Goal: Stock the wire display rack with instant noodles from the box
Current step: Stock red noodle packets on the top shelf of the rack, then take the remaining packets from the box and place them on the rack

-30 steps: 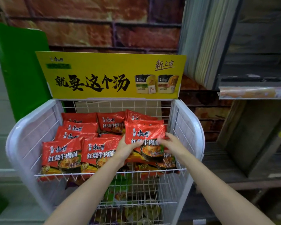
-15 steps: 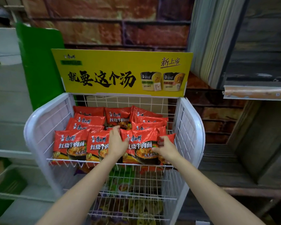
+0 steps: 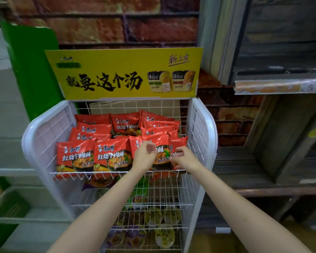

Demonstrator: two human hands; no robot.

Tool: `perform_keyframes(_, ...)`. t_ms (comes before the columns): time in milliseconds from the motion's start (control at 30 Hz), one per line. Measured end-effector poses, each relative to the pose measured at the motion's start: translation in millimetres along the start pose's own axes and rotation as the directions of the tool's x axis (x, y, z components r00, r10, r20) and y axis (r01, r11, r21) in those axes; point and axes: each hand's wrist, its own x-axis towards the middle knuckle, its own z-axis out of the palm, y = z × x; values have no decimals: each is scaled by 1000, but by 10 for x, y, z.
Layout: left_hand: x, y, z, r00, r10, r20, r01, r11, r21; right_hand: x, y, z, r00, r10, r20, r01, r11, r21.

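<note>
Red foil noodle packet [image 3: 161, 152] at white wire rack's [image 3: 202, 125] front-right corner, long axis upright; left hand [image 3: 144, 155] and right hand [image 3: 183, 157] flank it, fingers curled pinching its face.

Two bare forearms reach in from below, no sleeves showing (hands [image 3: 144, 156] likewise ungloved, no rings visible).

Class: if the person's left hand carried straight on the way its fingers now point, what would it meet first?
Most likely the front right red noodle packet: the left hand hangs over it with fingers curled toward it. Depth is unclear; it may already touch.
</note>
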Motion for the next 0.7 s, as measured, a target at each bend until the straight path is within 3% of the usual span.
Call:
perform_keyframes(200, -102, 90, 370, 965, 90, 245, -88, 996, -20, -318, 102, -170, 998, 36, 58, -39, 998, 53)
perform_keyframes(367, -296, -46, 830, 915, 64, 399, -29, 995, -93, -676, 442, -339, 991, 130, -23, -126, 984, 125)
perform_keyframes(467, -441, 32, 1100, 842, 15, 539, 73, 987, -142, -855, 709, -521, 969, 225, -101, -203, 960, 191)
perform_keyframes(700, -814, 395, 1854, 673, -107, 732, 195, 980, -36, -1207, 1175, -1144, 924, 286, -252, -209, 933, 293)
